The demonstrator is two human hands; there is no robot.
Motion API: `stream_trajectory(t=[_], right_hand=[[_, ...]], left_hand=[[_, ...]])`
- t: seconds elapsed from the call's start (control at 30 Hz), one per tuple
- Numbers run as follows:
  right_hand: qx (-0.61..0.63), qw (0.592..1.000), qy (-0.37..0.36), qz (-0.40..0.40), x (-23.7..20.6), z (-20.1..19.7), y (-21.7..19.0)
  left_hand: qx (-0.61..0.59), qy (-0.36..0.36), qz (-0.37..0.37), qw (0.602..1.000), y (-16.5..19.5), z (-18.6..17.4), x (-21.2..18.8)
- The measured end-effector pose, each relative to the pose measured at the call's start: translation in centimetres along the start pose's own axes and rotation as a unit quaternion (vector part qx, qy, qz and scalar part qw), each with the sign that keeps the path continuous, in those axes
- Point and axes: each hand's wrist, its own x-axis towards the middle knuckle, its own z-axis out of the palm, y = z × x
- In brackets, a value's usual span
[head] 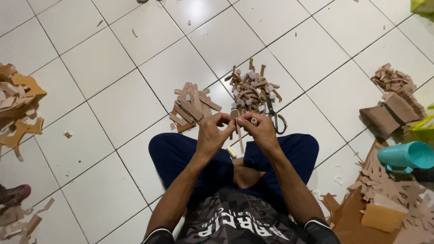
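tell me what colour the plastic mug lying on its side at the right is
Teal, a blue-green; the plastic mug shows clearly in the head view.

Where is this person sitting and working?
Probably a home craft corner on a white tile floor: piles of cut brown strips, scissors, and cardboard scraps around both hands.

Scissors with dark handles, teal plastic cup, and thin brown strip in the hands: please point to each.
scissors (276, 118), head view, on the handles.
teal plastic cup (407, 156), head view, on its side wall.
thin brown strip (238, 134), head view, on its middle.
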Motion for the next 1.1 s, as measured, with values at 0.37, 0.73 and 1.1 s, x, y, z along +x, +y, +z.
stream_trajectory(t=[0.37,0.73,1.1], right_hand=[[-0.003,0.999,0.049,-0.014,0.6,1.1,-0.4],[0.009,0.999,0.013,-0.035,-0.6,1.4,-1.8],[-0.2,0.966,0.005,-0.166,-0.3,0.8,-1.4]], left_hand=[[-0.171,-0.057,-0.098,0.979,-1.2,-0.3,0.8],[-0.212,-0.051,-0.099,0.971,-1.8,-0.3,0.7],[-0.161,-0.051,-0.077,0.983,-1.6,-0.5,0.2]])
